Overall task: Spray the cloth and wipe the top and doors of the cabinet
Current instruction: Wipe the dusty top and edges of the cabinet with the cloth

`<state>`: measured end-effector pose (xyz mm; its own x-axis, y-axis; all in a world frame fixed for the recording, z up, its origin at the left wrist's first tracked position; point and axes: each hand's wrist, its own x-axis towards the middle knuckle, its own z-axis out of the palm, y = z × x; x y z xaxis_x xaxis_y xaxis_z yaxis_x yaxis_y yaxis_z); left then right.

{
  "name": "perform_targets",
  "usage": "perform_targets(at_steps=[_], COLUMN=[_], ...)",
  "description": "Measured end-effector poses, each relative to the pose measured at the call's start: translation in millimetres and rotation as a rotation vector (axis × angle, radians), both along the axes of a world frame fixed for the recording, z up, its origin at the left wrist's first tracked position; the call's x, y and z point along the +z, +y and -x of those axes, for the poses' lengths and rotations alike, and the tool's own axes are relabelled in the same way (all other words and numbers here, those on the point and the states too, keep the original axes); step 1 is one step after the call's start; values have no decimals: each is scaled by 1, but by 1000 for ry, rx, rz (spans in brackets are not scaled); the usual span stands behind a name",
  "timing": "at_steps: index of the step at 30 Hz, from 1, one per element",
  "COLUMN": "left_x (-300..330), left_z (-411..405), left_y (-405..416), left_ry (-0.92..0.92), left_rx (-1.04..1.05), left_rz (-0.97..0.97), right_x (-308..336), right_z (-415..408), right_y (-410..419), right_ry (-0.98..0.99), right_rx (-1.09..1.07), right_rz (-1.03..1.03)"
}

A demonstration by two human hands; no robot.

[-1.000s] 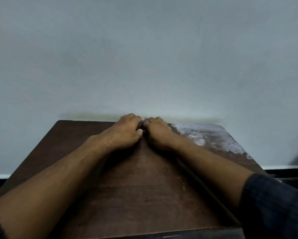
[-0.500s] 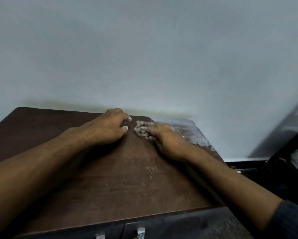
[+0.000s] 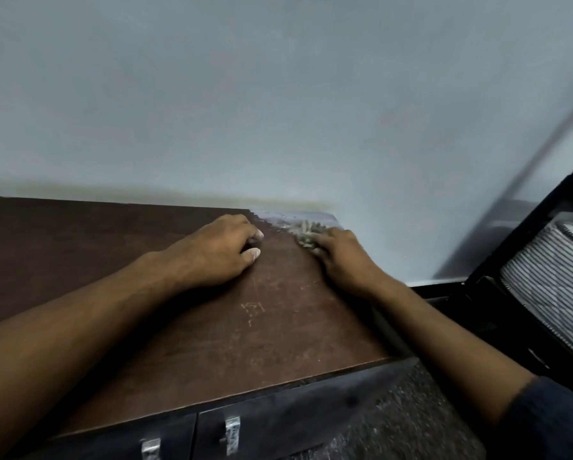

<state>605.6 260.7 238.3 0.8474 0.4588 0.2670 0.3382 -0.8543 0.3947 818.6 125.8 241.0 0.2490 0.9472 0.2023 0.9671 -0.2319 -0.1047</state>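
Head view: two hands on one cabinet (image 3: 212, 343) top, one cloth (image 3: 303, 232).

Right hand (image 3: 341, 257), fingers curled, holds the bunched cloth at the far right corner over a whitish patch (image 3: 291, 218). Left hand (image 3: 217, 252) rests just beside, fingers curled under, apparently holding nothing. Two metal door handles (image 3: 232, 429) below. Brown scratched worktop against a grey wall (image 3: 278, 94); faint scratch marks, unreadable.

Pale grey-blue wall (image 3: 278, 94) behind, shadowed at right — dark speckled floor (image 3: 407, 423) below. Black-framed chair (image 3: 497, 293) with striped grey seat cushion (image 3: 550, 287) at far right.
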Motion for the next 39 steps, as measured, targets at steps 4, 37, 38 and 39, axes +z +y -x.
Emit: perform_targets(at_steps=[4,37,38,39], left_x=[1,15,15,15], left_z=[-24,-21,-21,-22], left_y=[-14,-17,-17,-15], left_ry=[-6,67,63,60], left_rx=[-60,-106,-95,-84], left_rz=[-26,-146,-137,-130], right_x=[-12,-10,-11,-12], right_z=[26,-81,-78,-73], right_y=[-32,47,61,71], right_ry=[50,148,129,89], right_rx=[250,-183,-226,-232], right_rz=[-16,-64,-50,-41])
